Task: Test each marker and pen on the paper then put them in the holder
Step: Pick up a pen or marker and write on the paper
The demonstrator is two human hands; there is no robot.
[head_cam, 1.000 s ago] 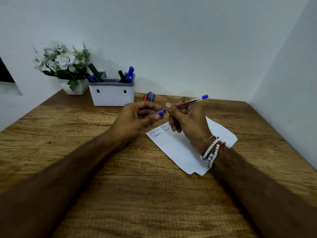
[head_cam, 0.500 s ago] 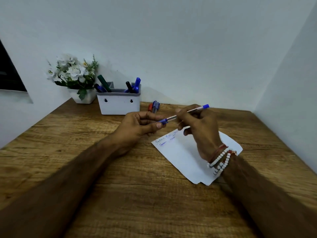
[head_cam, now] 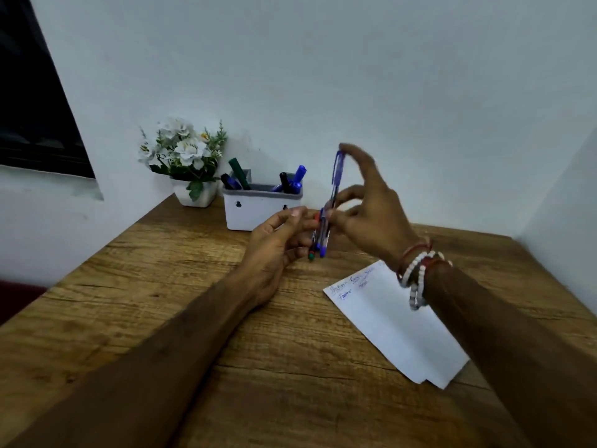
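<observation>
My right hand (head_cam: 371,218) pinches a capped blue pen (head_cam: 336,185) and holds it almost upright, cap end up, just right of the holder. The white holder (head_cam: 255,211) stands at the back of the wooden table (head_cam: 181,286) with several markers and pens in it. My left hand (head_cam: 277,247) has its fingers loosely apart, and its fingertips reach a small bunch of loose pens (head_cam: 321,245) lying to the right of the holder. The white paper (head_cam: 394,324), with a few scribbled lines at its top, lies under my right forearm.
A white pot of artificial flowers (head_cam: 190,156) sits left of the holder against the back wall. Walls close the table at the back and the right. A dark window is at the upper left.
The pen was level between both hands over the paper. My right hand has since lifted it upright toward the holder, and my left hand has let go and moved to the loose pens.
</observation>
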